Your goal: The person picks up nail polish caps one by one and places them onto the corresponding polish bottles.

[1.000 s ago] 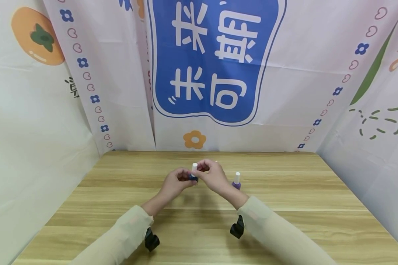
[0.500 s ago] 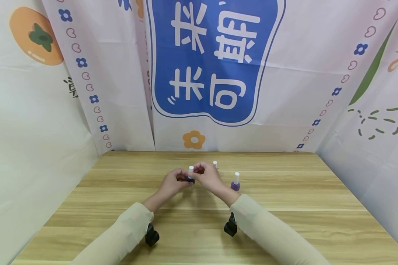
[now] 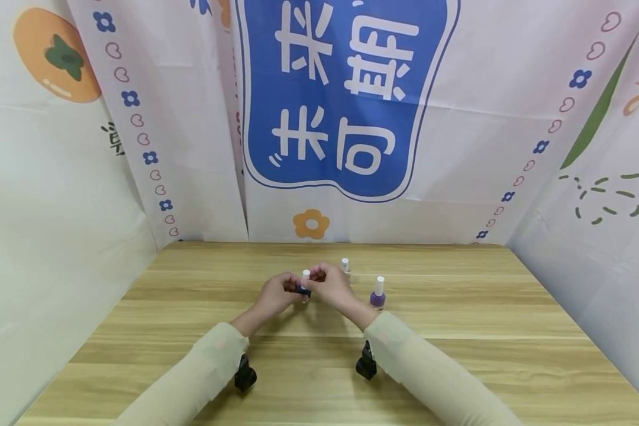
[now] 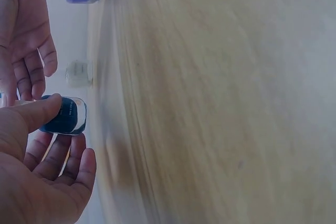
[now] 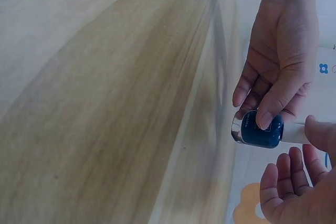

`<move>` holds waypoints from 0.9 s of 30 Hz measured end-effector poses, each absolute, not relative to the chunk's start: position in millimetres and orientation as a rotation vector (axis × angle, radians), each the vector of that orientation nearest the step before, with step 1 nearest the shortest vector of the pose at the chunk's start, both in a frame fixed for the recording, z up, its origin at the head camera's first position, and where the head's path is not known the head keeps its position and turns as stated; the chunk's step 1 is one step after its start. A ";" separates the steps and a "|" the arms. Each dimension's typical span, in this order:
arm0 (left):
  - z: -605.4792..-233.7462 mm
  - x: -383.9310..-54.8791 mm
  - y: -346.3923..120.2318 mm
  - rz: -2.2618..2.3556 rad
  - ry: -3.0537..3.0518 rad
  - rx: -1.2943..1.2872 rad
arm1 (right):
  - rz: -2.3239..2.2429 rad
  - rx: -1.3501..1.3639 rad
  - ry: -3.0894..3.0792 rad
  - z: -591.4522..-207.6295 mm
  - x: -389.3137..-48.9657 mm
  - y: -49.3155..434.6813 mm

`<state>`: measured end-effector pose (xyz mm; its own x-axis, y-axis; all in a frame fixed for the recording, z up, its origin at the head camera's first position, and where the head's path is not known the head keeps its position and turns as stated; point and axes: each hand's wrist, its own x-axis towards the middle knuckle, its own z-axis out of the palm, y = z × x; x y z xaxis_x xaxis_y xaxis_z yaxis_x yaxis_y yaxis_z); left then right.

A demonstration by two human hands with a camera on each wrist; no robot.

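Note:
In the head view, my left hand (image 3: 273, 296) grips the body of a dark blue nail polish bottle (image 4: 69, 121), thumb on one side and fingers on the other. The bottle is upright, close over the table. My right hand (image 3: 334, 289) pinches its white cap (image 3: 306, 274) between thumb and index finger. The cap sits on the bottle neck in the right wrist view. Several other fingers of the right hand stay loosely bent, off the bottle. Behind the right hand stands a clear or whitish nail polish bottle (image 3: 346, 269), partly hidden in the head view.
A purple nail polish bottle (image 3: 377, 299) with a white cap stands upright to the right of my right hand. The wood-grain table (image 3: 458, 355) reaches back to a printed white cloth (image 3: 458, 195), with cloth at both sides too.
Both hands and the dark blue bottle have shifted slightly left and lower. My right forearm has moved left, so the clear and purple bottles show more.

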<state>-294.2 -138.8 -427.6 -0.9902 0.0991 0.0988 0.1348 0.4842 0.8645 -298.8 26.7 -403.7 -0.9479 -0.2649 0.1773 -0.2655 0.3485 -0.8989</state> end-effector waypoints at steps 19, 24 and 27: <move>-436.5 -297.8 -140.6 -1.494 -2.704 -0.233 | 1.759 0.461 -2.589 -411.0 -302.9 22.1; -436.1 -296.8 -140.4 -1.509 -2.685 -0.231 | 1.782 0.431 -2.590 -410.7 -302.3 21.1; -436.4 -296.1 -140.2 -1.499 -2.685 -0.227 | 1.774 0.421 -2.604 -410.4 -301.6 20.6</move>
